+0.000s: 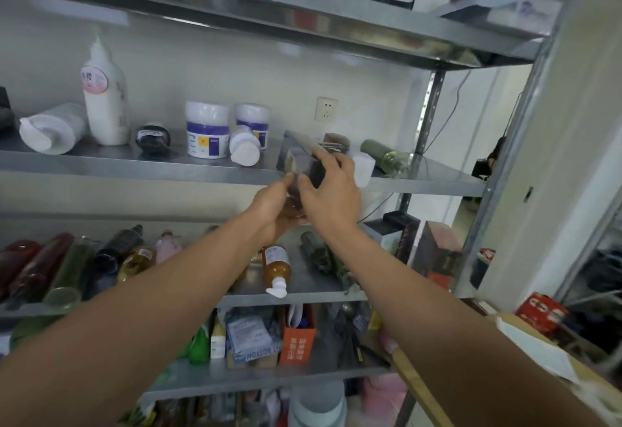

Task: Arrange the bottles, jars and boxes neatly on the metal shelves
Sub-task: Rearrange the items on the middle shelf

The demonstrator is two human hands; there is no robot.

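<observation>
Forearms reach up from both lower corners of the frame and meet at its centre. Under them, in the lower middle, an orange box (298, 339) stands among packets on a low shelf. One level up, an amber bottle (276, 267) with a white cap lies on its side, and a row of dark, red and green bottles (67, 268) lies at the left. The left hand (272, 206) is cupped palm-up beneath a dark box (298, 157), with its thumb pressed against the lower front. Its fingers are mostly hidden, so how they lie cannot be told. The right hand (331, 193) grips the same box from the right, its fingers (328, 155) curled over the top edge. The box is tilted and sits at the front lip of the middle shelf (134, 166), right of centre. A small white block (363, 167) is just beside the right hand, and a green glass bottle (387, 155) lies beyond it. Left of the box, a small white bottle (245, 146) lies against two white jars with purple labels (207, 130). Further left are a toppled dark jar (153, 139), an upright white pump bottle (106, 103) and another white bottle (50, 129) on its side. A wall socket (325, 108) is on the wall behind the shelf.
</observation>
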